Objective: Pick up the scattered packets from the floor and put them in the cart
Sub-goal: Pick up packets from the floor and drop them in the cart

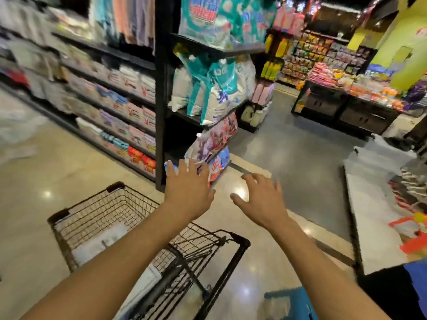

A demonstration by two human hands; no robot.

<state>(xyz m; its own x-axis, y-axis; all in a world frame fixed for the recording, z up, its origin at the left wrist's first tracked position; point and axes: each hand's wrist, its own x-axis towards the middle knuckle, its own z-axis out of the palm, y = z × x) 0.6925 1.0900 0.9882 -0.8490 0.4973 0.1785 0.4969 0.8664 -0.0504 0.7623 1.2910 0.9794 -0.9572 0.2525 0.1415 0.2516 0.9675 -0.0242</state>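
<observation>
Cart (pixel 111 209) long axis twd upper-left

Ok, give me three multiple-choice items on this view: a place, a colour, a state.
1. Where does the white packet lie?
A) in the cart
B) on a shelf
C) on the floor
2. What colour is the cart's frame?
A) red
B) black
C) yellow
3. How are the hands?
A) both open, empty
B) one gripping a packet
C) both gripping the cart
Answers: 1 A, it lies inside the basket. 2 B, rim and wires are black. 3 A, left hand and right hand stretch forward, fingers spread.
</observation>
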